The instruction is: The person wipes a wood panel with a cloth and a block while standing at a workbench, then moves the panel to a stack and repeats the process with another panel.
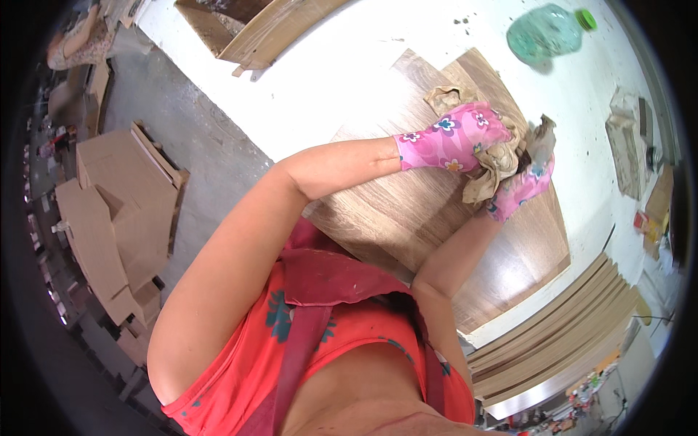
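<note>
My left hand [465, 138], in a pink flowered glove, is closed on a crumpled tan rag [496, 168]. The rag bunches out below the fingers, and a loose tan end sticks out beyond the hand. Close beside it my right hand [525, 190], in a matching glove, grips a greyish-brown piece of cloth [542, 139] that rises above its fingers. Whether both pieces are one rag I cannot tell. Under both hands lie wood-grain panels [385, 211], overlapping at angles on a white tabletop [320, 94]. The right fingers are partly hidden.
A clear green plastic bottle [544, 36] with a green cap lies at the far right. An open cardboard box [273, 36] sits at the far edge. Stacked boards [560, 338] stand at right, near a grey wrapped bundle [627, 145]. Flat cardboard [127, 196] and another person [80, 43] are at left.
</note>
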Available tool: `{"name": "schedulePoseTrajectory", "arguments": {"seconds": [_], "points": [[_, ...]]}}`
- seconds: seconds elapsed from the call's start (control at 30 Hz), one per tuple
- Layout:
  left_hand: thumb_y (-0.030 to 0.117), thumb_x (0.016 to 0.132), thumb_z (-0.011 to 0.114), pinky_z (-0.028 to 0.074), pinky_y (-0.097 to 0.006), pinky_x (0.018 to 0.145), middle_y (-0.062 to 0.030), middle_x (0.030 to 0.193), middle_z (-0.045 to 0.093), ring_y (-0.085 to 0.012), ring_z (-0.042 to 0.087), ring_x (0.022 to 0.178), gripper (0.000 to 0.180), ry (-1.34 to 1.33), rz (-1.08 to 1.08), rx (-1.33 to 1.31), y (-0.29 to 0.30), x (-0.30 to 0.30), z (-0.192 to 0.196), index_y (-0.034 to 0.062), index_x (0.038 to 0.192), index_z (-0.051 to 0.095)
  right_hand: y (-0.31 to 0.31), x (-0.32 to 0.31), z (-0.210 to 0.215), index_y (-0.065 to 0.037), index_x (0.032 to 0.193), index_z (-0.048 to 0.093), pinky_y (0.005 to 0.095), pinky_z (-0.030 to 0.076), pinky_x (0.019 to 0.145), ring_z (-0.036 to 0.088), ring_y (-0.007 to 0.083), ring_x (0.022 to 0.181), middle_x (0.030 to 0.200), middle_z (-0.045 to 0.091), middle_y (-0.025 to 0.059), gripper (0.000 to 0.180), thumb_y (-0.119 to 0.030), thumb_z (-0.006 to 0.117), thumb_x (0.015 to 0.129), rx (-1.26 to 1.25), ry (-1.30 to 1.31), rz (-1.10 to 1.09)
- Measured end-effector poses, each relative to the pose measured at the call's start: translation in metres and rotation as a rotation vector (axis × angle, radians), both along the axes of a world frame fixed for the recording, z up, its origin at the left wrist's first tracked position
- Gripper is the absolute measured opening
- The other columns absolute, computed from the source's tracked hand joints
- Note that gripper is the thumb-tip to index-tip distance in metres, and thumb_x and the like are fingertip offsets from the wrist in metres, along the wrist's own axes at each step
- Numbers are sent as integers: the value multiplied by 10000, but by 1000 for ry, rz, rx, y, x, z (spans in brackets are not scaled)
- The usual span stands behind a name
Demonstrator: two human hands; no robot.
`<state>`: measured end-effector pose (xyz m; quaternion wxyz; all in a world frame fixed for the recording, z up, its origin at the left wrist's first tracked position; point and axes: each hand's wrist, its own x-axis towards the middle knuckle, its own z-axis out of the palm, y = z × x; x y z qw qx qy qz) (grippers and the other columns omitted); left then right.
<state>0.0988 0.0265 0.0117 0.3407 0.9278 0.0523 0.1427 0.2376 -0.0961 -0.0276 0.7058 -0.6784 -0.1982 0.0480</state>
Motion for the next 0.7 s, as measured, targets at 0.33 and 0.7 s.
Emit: {"name": "schedulePoseTrajectory", "arguments": {"seconds": [0.33, 0.7], "points": [[335, 694, 772, 431, -325, 1021, -68, 1209, 599, -192, 546, 1149, 594, -200, 395, -136, 100, -44, -41, 173, 1233, 582, 12, -23, 22, 100, 1175, 502, 308, 503, 771, 608, 215, 855, 1049, 605, 185, 441, -242, 535, 899, -203, -22, 44], [-89, 777, 610, 490, -178, 839, -37, 1215, 540, -119, 549, 1056, 635, -343, 414, -1138, 94, -87, -40, 85, 1364, 439, 26, -29, 19, 61, 1116, 552, 270, 467, 700, 590, 164, 738, 881, 633, 108, 331, -187, 549, 896, -260, -47, 46]]}}
